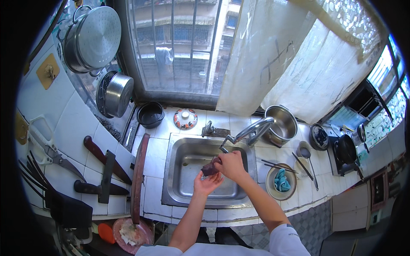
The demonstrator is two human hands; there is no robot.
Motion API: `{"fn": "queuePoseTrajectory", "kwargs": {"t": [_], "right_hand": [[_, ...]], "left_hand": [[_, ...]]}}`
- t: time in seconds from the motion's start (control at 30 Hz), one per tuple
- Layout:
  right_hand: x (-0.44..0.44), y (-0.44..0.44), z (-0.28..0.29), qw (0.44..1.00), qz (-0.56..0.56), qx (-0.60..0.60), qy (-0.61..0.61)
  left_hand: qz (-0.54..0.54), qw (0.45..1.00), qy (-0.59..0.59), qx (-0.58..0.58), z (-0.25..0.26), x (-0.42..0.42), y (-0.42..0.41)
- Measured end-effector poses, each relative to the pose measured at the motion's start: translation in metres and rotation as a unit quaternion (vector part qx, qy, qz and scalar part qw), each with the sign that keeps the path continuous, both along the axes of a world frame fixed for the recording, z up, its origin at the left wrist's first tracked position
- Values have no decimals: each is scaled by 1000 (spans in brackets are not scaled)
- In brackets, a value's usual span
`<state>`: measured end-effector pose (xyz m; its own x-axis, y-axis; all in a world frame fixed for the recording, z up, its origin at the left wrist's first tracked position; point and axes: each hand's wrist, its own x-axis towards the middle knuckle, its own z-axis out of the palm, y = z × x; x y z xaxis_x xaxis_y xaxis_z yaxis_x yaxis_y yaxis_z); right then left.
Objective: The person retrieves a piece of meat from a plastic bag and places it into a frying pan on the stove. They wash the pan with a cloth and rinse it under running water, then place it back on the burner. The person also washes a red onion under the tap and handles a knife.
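Over the stainless steel sink point(192, 188), my right hand point(231, 164) grips a dark red piece of what looks like raw meat point(210, 169) from above. Just under it, my left hand point(208, 185) is cupped palm up with its fingers apart. The thumb of this hand is by the meat's lower end; whether it bears any weight I cannot tell. A chrome faucet point(253, 129) arches over the basin's far edge, and its jointed outlet ends right above my right hand. Whether water runs is hard to see.
A wooden board point(140, 179) stands upright left of the sink, near knives point(107, 160) on the tiled wall. Right of it are a bowl with a teal cloth point(282, 180), chopsticks point(278, 166) and a steel pot point(282, 121). Behind lie a floral lid point(185, 118) and a dark pot point(150, 114).
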<state>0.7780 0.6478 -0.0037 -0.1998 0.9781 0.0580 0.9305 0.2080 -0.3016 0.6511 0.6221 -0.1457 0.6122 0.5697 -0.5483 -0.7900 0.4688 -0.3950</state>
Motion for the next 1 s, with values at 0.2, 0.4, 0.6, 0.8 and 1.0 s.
{"fn": "queuePoseTrajectory", "kwargs": {"t": [0.2,0.4,0.6,0.8,1.0], "right_hand": [[8,-3,24,995,20,15,-93],[8,-24,6,991,43,51,-117],[5,-75,-19,994,49,77,-62],[63,-163,-60,972,11,231,-34],[151,-258,-61,967,-107,230,37]], "left_hand": [[-145,983,102,-44,-3,-10,1],[-151,988,12,-11,17,-15,7],[-138,985,99,14,-12,-20,3],[-205,942,260,59,-18,33,-32],[-187,913,312,186,0,126,-88]]}}
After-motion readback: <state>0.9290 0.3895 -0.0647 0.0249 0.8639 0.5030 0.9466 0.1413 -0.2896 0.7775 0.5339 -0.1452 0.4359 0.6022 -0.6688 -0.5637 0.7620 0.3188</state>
